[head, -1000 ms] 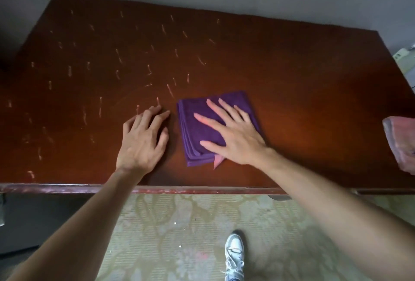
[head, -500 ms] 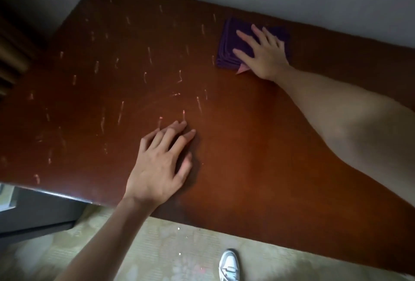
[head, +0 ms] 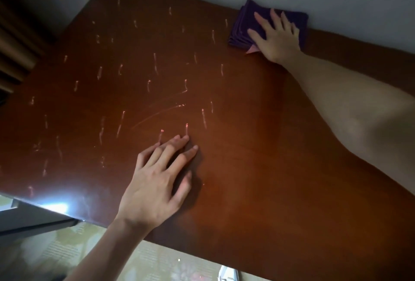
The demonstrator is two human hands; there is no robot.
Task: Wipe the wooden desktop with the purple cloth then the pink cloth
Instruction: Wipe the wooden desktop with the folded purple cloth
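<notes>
Our right hand lies flat and open on the purple cloth at the worktop's far edge. Our left hand rests open, holding nothing. Many marks remain; the pink cloth's turn comes later.

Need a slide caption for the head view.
Right hand presses purple cloth at the desktop's far edge; left hand braces flat.

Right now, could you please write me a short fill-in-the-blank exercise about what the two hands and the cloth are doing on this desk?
1. The right hand presses flat on a folded cloth coloured ____.
2. That cloth lies at the desktop's far edge, against the ____.
3. The left hand rests on the desktop and holds ____.
4. The pale streaks lie mostly to the cloth's ____.

Missing words: purple; wall; nothing; left
</notes>
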